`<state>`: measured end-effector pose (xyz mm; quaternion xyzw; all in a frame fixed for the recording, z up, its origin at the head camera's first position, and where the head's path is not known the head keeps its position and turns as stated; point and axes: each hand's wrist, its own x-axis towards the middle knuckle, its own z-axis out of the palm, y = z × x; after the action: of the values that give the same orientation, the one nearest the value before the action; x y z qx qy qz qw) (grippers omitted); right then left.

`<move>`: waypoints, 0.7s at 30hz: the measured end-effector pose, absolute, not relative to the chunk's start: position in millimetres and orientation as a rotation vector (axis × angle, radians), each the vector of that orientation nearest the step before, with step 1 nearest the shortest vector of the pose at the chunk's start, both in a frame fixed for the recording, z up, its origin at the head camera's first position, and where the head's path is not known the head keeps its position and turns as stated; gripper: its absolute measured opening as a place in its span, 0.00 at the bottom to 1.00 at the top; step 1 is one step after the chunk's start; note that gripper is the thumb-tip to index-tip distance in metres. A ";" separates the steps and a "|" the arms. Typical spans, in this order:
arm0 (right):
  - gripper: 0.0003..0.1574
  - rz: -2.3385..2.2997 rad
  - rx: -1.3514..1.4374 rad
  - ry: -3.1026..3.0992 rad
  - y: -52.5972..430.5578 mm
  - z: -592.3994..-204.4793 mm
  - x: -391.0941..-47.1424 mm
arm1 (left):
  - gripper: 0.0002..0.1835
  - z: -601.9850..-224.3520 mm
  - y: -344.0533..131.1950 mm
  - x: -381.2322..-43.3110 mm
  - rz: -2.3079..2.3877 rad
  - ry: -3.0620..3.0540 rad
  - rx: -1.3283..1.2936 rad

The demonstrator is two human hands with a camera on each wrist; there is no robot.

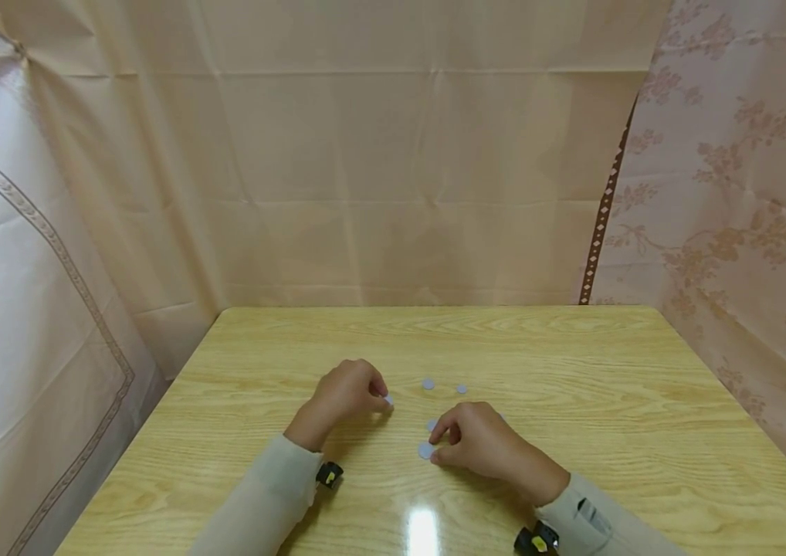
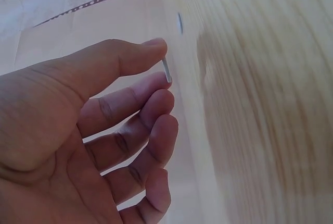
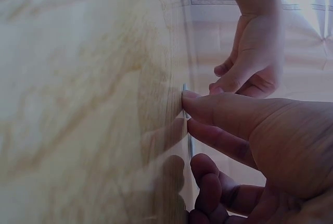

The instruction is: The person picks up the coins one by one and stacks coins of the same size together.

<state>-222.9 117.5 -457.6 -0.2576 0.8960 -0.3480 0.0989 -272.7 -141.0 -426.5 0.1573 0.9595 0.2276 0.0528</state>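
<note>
My left hand [image 1: 350,390] pinches a thin pale disc [image 2: 166,71] between thumb and index finger, edge-on in the left wrist view. The other left fingers curl loosely below. To the right, my right hand [image 1: 482,442] holds thumb and index finger at the edges of another pale disc [image 1: 425,450], low at the tabletop. Just beyond that one, a further disc [image 1: 431,425] is partly covered by the right index finger. Two more discs lie farther back, one larger [image 1: 428,384] and one smaller [image 1: 461,389]. A sliver of another shows behind the right knuckles.
The discs lie on a wood-grain table [image 1: 261,347] with a glare spot near its front. A beige curtain [image 1: 393,154] hangs behind the far edge, with patterned cloth [image 1: 733,193] at the right and white cloth [image 1: 4,309] at the left. Small black devices sit at both wrists.
</note>
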 end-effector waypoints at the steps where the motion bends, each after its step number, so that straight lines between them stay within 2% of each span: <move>1: 0.09 -1.031 -0.763 2.648 117.6 -457.5 -222.9 | 0.08 -426.5 -140.0 -272.1 0.693 2.915 0.485; 21: 0.08 -1.035 -0.751 2.649 116.8 -456.6 -222.3 | 0.07 -422.3 -124.4 -259.5 0.729 2.831 0.623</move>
<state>-222.3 116.8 -456.6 -0.2540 0.8960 -0.3502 0.0997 -259.5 -124.4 -422.3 0.2078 0.9444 0.2432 0.0761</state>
